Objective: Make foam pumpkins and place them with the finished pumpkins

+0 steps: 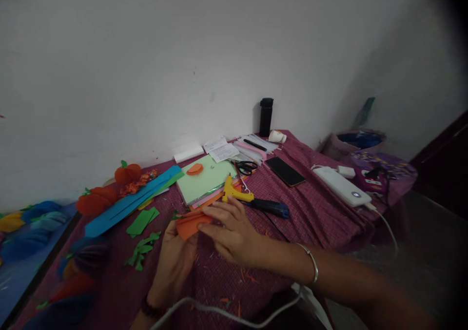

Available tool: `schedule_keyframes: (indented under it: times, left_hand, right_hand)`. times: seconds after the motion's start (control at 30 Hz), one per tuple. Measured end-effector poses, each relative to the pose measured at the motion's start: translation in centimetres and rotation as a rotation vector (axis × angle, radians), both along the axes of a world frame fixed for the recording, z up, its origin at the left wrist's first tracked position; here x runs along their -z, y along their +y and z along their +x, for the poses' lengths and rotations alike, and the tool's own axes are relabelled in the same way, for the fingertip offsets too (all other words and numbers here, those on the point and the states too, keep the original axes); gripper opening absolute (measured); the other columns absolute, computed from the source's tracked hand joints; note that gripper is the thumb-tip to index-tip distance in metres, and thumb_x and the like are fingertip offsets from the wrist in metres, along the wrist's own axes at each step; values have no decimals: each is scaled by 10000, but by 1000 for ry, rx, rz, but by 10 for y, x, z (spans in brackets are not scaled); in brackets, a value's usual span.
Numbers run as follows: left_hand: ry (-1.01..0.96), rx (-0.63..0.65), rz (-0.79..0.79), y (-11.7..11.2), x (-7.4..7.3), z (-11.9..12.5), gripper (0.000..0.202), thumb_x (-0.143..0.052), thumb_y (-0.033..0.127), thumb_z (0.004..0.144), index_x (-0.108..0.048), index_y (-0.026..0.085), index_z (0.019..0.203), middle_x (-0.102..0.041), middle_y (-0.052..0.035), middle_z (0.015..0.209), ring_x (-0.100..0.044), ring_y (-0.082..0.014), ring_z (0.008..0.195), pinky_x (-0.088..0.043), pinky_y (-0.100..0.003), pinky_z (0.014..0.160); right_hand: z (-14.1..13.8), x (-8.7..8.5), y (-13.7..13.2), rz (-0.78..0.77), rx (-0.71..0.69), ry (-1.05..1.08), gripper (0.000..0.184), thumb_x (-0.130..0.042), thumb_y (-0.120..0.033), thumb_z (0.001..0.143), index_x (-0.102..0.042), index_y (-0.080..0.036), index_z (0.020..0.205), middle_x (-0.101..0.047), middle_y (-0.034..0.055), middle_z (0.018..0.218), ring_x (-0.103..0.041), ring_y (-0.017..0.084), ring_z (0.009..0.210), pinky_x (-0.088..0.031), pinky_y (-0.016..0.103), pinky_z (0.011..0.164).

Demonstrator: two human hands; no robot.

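An orange paper pumpkin with a bit of green at its top is held over the near part of the table. My left hand wraps round it from below and the left. From the right, my right hand pinches its edge between thumb and fingers. Just beyond my right hand lies a yellow glue gun, close to a blue and black cutter. Green paper strips and small green paper cut-outs are to the left of my left hand.
Finished orange paper pumpkins and blue paper strips lie left. Behind are a pale green paper stack, scissors, a phone and a black bottle. A white power bank sits right, its cable trailing off the edge.
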State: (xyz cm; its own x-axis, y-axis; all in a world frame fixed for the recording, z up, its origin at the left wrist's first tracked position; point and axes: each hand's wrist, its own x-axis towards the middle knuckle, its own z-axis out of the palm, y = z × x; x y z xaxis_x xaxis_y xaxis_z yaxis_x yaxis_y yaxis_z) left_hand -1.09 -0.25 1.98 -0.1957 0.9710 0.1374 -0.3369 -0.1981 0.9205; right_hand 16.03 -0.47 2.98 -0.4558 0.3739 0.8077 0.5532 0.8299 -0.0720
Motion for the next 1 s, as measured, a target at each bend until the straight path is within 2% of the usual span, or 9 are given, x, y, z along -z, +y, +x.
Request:
schedule_keyframes:
  times: [0.13, 0.3, 0.4, 0.53, 0.73, 0.8, 0.87, 1.0]
  left_hand:
    - [-84, 43, -69, -3, -1, 6, 222, -806, 216, 591, -674, 181, 767, -723, -2, 798, -654, -120, 739, -523, -214, 719]
    - [212, -57, -46, -8, 4, 8, 143, -754, 228, 684, -679, 164, 788, -703, -2, 781, -616, -108, 723, -481, -186, 689]
    - [322, -93, -27, -10, 3, 9, 134, -736, 240, 702, -674, 155, 785, -699, -12, 774, -621, -125, 720, -481, -205, 689]
    - [294, -63, -36, -13, 0, 15, 176, -743, 233, 689, -677, 154, 832, -715, -30, 825, -653, -151, 783, -497, -235, 751]
    - [177, 29, -101, -14, 3, 20, 215, -749, 261, 684, -683, 146, 854, -728, -50, 860, -662, -155, 772, -523, -252, 735]
    - [137, 49, -119, -14, 2, 21, 269, -756, 262, 677, -676, 148, 906, -731, -63, 901, -671, -165, 797, -537, -270, 749]
    - [121, 35, -107, -15, 0, 22, 384, -759, 254, 676, -647, 166, 1033, -729, -70, 962, -679, -174, 843, -548, -281, 765]
    - [186, -18, -47, -16, -1, 23, 566, -729, 259, 717, -539, 202, 1248, -721, -69, 1002, -683, -174, 868, -565, -291, 769]
  right_hand:
    - [1, 1, 8, -123, -1, 50, 318, -557, -157, 823, -615, -200, 1133, -511, 105, 1327, -420, 230, 1252, -274, 478, 1086]
    - [3, -1, 12, -137, -15, 56, 228, -562, -198, 855, -629, -207, 1072, -529, 105, 1280, -440, 235, 1212, -289, 480, 1049]
    - [3, -2, 12, -114, 18, 89, 173, -574, -220, 871, -649, -215, 1026, -590, 80, 1098, -494, 211, 1058, -344, 418, 955]
    - [3, -3, 14, -99, 80, 110, 98, -588, -224, 874, -679, -218, 909, -564, 36, 848, -466, 176, 836, -333, 340, 780]
    - [3, -3, 17, -154, 49, 71, 100, -574, -156, 854, -666, -194, 862, -545, 26, 832, -443, 170, 820, -302, 331, 761]
    - [3, -1, 18, -163, 42, 60, 101, -575, -141, 843, -660, -195, 836, -542, 22, 831, -438, 170, 818, -299, 332, 767]
    - [4, 0, 19, -168, 48, 55, 100, -580, -134, 834, -656, -198, 821, -544, 23, 838, -435, 173, 824, -298, 335, 772]
    - [5, 3, 23, -181, 59, 39, 83, -590, -139, 829, -651, -192, 815, -556, 28, 850, -440, 178, 839, -295, 337, 775]
